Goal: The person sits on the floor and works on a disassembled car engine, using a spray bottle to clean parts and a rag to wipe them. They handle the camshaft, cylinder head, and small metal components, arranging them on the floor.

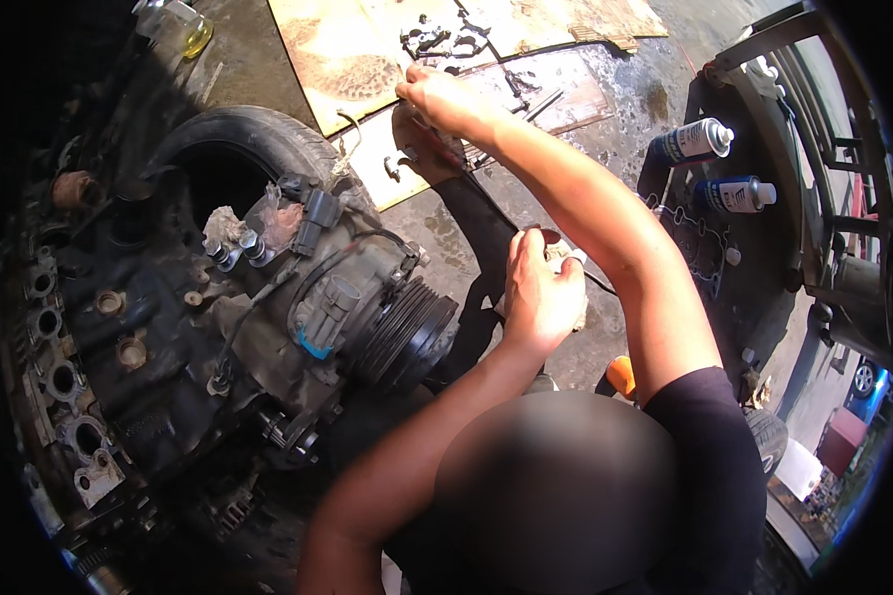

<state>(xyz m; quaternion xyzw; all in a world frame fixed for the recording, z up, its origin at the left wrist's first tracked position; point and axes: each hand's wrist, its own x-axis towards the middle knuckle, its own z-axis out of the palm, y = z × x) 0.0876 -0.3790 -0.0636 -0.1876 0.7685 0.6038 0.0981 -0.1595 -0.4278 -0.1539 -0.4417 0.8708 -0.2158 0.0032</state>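
A pale rag (pixel 569 260) is gripped by the left hand (pixel 544 299); beside it, a thin dark cord (pixel 601 285) is slanted upper-left to lower-right. Fingers are bunched on the right hand (pixel 445 102); their hold cannot be told.

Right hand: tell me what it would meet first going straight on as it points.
Probably the tan sheet lying on the floor beyond the right hand's fingers; how high it hovers is unclear.

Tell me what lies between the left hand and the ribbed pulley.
In the head view, a dark trouser leg lies between the left hand and the ribbed pulley.
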